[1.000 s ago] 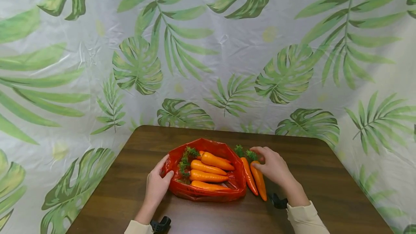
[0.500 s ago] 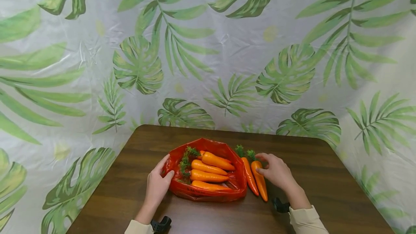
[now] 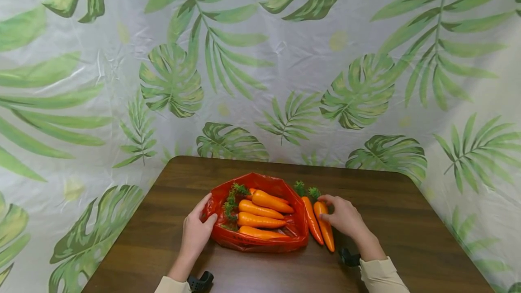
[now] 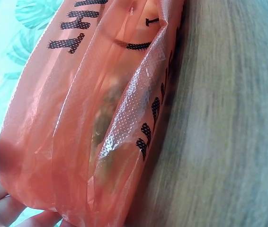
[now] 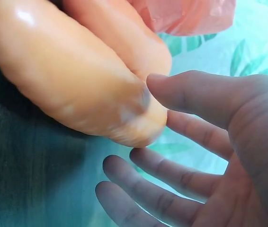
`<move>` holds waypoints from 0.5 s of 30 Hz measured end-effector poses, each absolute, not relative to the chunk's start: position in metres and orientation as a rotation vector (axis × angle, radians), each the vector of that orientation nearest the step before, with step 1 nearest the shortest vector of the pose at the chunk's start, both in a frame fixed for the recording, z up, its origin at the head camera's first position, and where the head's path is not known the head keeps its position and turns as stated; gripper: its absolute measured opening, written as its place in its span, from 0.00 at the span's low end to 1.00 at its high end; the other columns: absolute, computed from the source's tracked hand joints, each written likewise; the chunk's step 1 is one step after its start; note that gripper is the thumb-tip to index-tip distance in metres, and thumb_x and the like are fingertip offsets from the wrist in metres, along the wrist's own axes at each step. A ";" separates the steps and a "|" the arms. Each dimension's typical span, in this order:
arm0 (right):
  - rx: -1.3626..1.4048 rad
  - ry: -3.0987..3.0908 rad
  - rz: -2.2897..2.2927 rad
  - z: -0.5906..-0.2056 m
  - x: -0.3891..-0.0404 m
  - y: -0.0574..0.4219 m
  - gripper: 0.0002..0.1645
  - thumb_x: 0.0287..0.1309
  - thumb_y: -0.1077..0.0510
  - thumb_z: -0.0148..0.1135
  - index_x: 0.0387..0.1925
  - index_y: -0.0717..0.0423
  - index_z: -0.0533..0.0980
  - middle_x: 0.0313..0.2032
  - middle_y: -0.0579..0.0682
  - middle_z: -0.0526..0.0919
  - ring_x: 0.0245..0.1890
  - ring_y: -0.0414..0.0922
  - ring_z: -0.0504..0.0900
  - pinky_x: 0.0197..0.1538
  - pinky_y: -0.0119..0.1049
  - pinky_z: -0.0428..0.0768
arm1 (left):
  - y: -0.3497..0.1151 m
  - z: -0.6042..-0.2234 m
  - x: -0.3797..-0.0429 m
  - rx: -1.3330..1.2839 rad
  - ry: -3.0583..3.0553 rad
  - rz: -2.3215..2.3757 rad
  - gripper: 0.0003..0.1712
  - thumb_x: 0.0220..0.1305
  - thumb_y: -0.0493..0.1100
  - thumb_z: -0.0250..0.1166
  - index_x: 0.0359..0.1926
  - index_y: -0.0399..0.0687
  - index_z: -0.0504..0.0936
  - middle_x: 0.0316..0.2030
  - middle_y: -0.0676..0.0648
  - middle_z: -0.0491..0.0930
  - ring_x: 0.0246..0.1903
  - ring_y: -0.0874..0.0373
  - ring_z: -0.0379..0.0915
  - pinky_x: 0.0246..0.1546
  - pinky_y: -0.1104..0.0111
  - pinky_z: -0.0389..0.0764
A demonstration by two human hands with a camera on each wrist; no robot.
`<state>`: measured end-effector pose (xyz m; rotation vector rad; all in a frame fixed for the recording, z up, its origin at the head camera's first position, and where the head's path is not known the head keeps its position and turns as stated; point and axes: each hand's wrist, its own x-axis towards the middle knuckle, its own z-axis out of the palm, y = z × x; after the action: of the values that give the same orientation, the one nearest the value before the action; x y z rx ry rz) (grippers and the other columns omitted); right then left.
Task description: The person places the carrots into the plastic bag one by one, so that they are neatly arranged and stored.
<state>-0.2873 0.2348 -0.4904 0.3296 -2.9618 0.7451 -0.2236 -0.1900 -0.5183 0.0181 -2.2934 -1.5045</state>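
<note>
A red plastic bag (image 3: pixel 260 244) sits open-topped on the table, with several orange carrots (image 3: pixel 260 220) lying inside and green tops at their left ends. My left hand (image 3: pixel 197 229) holds the bag's left rim, its thumb on the inner side; in the left wrist view, fingers (image 4: pixel 6 208) show at the bag's wall. To the right of the bag, two more carrots lie side by side. My right hand (image 3: pixel 344 215) is at the upper end of the outer carrot (image 3: pixel 325 229), thumb and spread fingers around it. Whether they press on it, I cannot tell.
The inner loose carrot (image 3: pixel 312 223) lies close against the bag's right side. Everything rests on a dark wooden table (image 3: pixel 163 207). A leaf-patterned sheet (image 3: pixel 236 67) hangs behind the table's far edge.
My right hand has shifted slightly from the outer carrot's green top down to the upper end of its orange body. The left hand, bag and carrots look unmoved.
</note>
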 end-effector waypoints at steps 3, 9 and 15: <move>0.316 -2.969 0.752 -0.491 -0.287 0.234 0.30 0.51 0.55 0.77 0.57 0.50 0.80 0.45 0.53 0.85 0.43 0.54 0.82 0.43 0.53 0.80 | -0.190 -0.517 -0.223 0.021 -2.298 -1.509 0.34 0.63 0.32 0.68 0.70 0.48 0.74 0.67 0.41 0.73 0.65 0.40 0.69 0.60 0.49 0.72; 0.303 -2.974 0.820 -0.493 -0.288 0.232 0.31 0.50 0.56 0.77 0.58 0.53 0.79 0.45 0.56 0.85 0.40 0.52 0.82 0.40 0.49 0.81 | -0.189 -0.517 -0.223 0.025 -2.309 -1.509 0.34 0.63 0.32 0.68 0.70 0.48 0.73 0.67 0.41 0.72 0.65 0.40 0.68 0.59 0.49 0.72; 0.276 -2.974 0.865 -0.494 -0.290 0.232 0.33 0.49 0.56 0.77 0.59 0.53 0.79 0.45 0.57 0.85 0.37 0.49 0.82 0.37 0.44 0.80 | -0.188 -0.517 -0.223 0.031 -2.313 -1.504 0.34 0.63 0.32 0.68 0.70 0.49 0.73 0.67 0.41 0.72 0.65 0.40 0.69 0.59 0.48 0.72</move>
<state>-0.2895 0.2317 -0.4945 0.2758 -2.9742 0.8647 -0.2229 -0.1884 -0.5171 0.0308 -2.3134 -1.5038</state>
